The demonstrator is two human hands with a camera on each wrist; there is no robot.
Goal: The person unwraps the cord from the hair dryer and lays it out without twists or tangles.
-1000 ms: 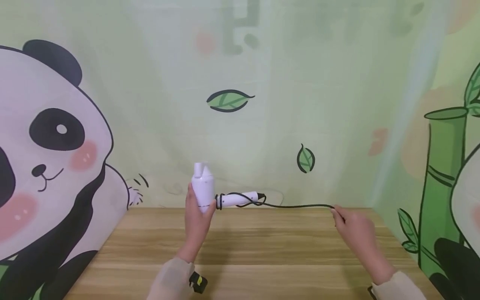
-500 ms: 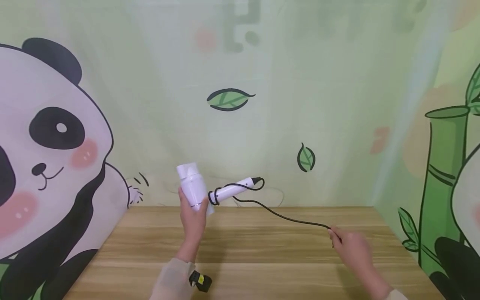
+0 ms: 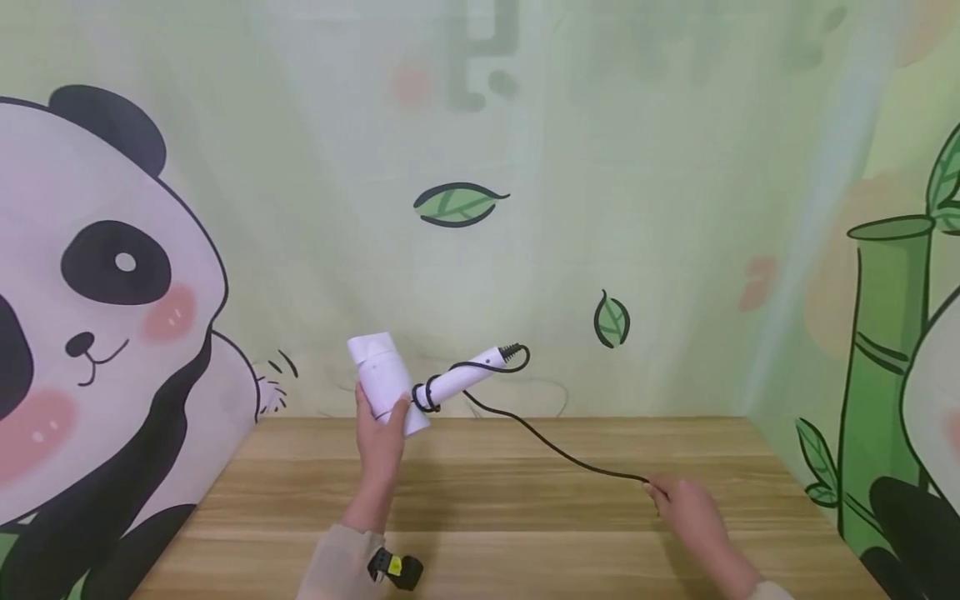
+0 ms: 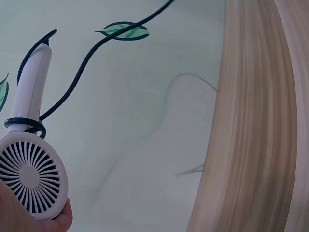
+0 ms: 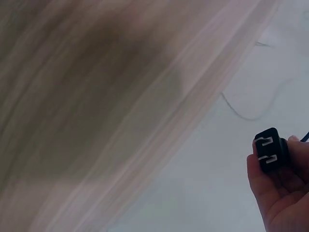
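A white hair dryer [image 3: 384, 379] is up over the back of the table, its nozzle tipped to the upper left. My left hand [image 3: 380, 442] grips its barrel, thumb on the near side. In the left wrist view the round rear grille [image 4: 30, 176] shows, with fingers [image 4: 62, 220] behind its rim. The handle [image 3: 461, 379] points up to the right, and the black cord [image 3: 555, 446] is looped round it. From there the cord sags across to my right hand [image 3: 686, 510]. That hand pinches a black two-pin plug [image 5: 271, 151], its prongs folded flat, seen in the right wrist view.
The wood-grain table [image 3: 570, 550] stretches under both hands. Behind it hangs a pale green backdrop [image 3: 675, 167] printed with pandas, leaves and bamboo. A small black device [image 3: 396, 568] with a yellow mark sits at my left wrist.
The hair dryer has tilted left and its handle has swung upward. My right hand has come down and slightly left, so the cord, nearly taut earlier, now sags.
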